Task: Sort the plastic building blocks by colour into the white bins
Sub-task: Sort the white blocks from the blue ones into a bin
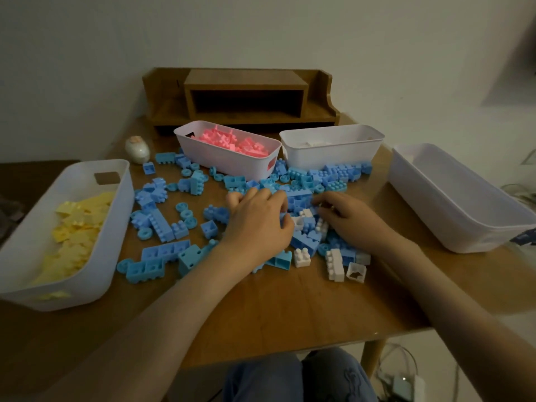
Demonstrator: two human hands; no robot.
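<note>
Reaching into the middle of the wooden table (290, 309), both hands rest on a heap of loose blocks. The left hand (258, 220) lies palm down with its fingers curled over blue blocks (162, 224) and its thumb just beside a small white piece. I cannot tell whether it grips anything. The right hand (346, 220) is just beside it, fingers bent and tips pressed into the same heap. Something pale shows at the fingertips, but I cannot tell whether it is pinched.

Blue blocks, wheels and long bricks are spread across the table from the left bin to the far bins, thickest under and behind the hands. A few white blocks (335, 264) lie at the near right edge of the heap, close to the right wrist.

Four white bins ring the spread. The left bin (120, 204) holds yellow blocks (78, 224). The far middle bin (226, 161) is piled with pink blocks (232, 142). The far right bin (333, 155) shows some white pieces (316, 144) inside. The right bin (478, 237) sits at the table's edge, and what it holds is hard to make out.

A wooden shelf unit (246, 94) stands against the wall behind the bins, and a pale egg-shaped object (137, 150) sits near its left end. Knees in blue trousers (295, 378) show below the table edge.
</note>
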